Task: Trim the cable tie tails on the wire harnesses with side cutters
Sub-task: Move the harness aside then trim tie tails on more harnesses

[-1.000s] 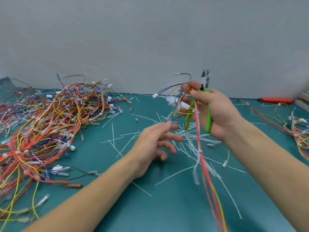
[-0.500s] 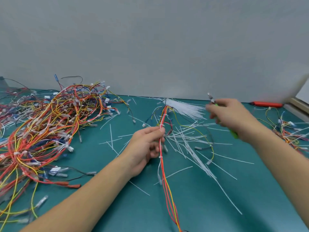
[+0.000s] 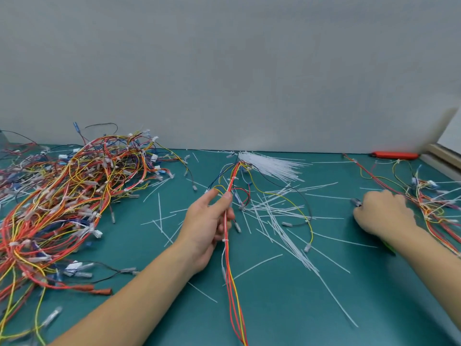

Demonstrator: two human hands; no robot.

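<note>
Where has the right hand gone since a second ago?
Yes, it moved: the right hand dropped from mid-air to the green mat, rightward, closer to the red tool.

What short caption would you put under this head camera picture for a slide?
Left hand pinches a wire harness over a green mat strewn with trimmed tie tails, right hand down beside more harnesses.

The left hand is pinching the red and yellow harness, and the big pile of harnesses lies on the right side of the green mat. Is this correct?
Not quite. In the head view the left hand does pinch the red and yellow harness, but the big pile of harnesses lies on the left side of the green mat, not the right. Only a few harnesses lie on the right.
</note>
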